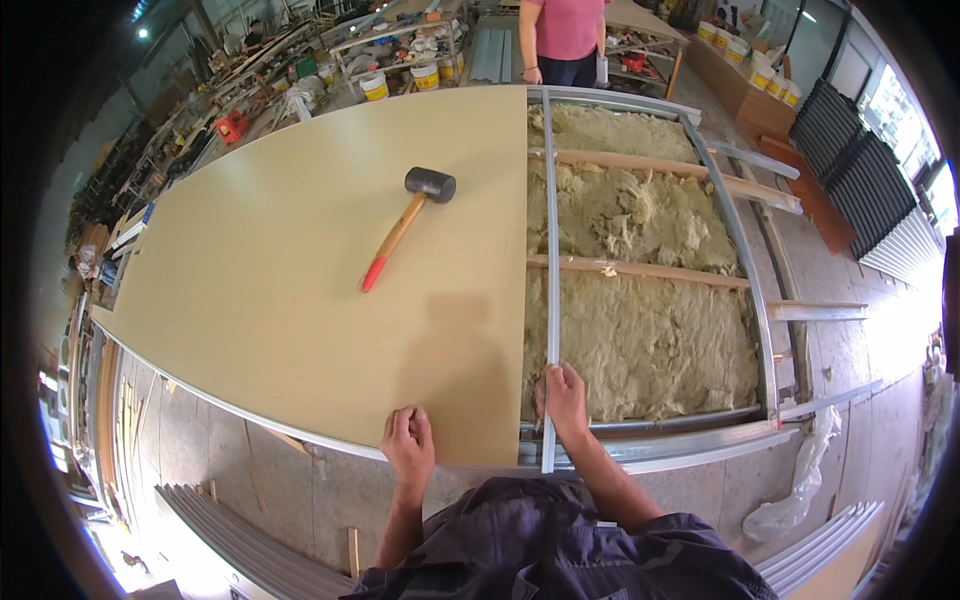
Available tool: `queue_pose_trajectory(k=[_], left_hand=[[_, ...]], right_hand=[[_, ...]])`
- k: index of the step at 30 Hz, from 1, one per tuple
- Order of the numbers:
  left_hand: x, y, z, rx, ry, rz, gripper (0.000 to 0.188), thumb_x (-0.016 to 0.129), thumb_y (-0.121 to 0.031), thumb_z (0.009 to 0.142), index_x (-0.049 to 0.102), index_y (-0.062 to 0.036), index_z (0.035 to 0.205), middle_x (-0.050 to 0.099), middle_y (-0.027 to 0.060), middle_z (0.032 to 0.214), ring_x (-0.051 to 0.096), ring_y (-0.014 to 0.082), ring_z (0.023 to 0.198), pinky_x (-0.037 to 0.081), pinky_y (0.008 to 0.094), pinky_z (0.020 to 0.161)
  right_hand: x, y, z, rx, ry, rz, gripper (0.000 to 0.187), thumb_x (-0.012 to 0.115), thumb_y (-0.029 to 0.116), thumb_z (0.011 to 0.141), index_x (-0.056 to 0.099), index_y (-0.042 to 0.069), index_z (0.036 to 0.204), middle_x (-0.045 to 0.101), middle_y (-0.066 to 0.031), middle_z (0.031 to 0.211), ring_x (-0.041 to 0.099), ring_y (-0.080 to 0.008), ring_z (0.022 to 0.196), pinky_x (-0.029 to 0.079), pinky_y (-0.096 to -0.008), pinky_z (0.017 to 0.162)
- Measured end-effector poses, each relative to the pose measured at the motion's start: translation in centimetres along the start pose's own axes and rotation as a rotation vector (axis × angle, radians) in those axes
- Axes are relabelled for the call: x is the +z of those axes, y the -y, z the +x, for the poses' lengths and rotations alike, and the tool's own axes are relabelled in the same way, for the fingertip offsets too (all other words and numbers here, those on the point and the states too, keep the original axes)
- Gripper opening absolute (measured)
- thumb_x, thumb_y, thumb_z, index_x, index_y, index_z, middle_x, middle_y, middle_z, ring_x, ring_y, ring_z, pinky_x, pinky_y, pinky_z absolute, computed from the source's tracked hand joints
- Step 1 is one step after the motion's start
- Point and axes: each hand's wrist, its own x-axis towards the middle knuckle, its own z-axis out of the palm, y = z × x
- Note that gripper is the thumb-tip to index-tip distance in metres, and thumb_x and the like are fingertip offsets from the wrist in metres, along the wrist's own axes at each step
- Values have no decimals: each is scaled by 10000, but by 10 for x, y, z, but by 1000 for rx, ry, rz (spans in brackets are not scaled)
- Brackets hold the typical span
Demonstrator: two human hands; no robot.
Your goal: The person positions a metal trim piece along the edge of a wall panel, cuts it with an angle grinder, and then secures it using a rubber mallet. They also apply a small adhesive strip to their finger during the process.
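Note:
My right hand (563,402) is closed round the near end of a long, thin metal strip (552,230). This strip runs away from me beside the right edge of a large beige board (250,260). Near the board's front edge my left hand (408,440) rests with its fingers curled in; nothing shows in it. Farther off on the board lies a mallet (430,184) with a black head and a wooden handle tipped in red. To the right of the strip, yellowish insulation wool (645,340) fills a metal frame (757,290) with wooden crossbars (640,268).
Metal bars (820,312) stick out past the frame on the right. Crumpled clear plastic (805,480) lies on the floor there. Corrugated panels (250,545) lie at the lower left. Beyond the far edge stands a person (570,40) in a pink shirt, near cluttered benches (400,50).

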Motion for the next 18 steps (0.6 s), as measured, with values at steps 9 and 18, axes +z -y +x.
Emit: queue_pose_trajectory(k=[9, 18], left_hand=[[0, 8, 3, 68, -4, 6, 66, 670, -107, 937, 659, -47, 963, 616, 93, 776, 594, 272, 653, 486, 405, 592], [-2, 2, 4, 66, 0, -21, 44, 666, -84, 931, 649, -54, 958, 619, 86, 784, 592, 268, 664, 484, 404, 600]], right_hand=[[7, 1, 7, -5, -20, 29, 302, 436, 256, 1064, 505, 62, 843, 529, -36, 629, 489, -126, 426, 390, -288, 395], [10, 0, 5, -2, -31, -1, 309, 428, 279, 1071, 501, 83, 843, 523, -26, 634, 486, -118, 431, 384, -285, 398]])
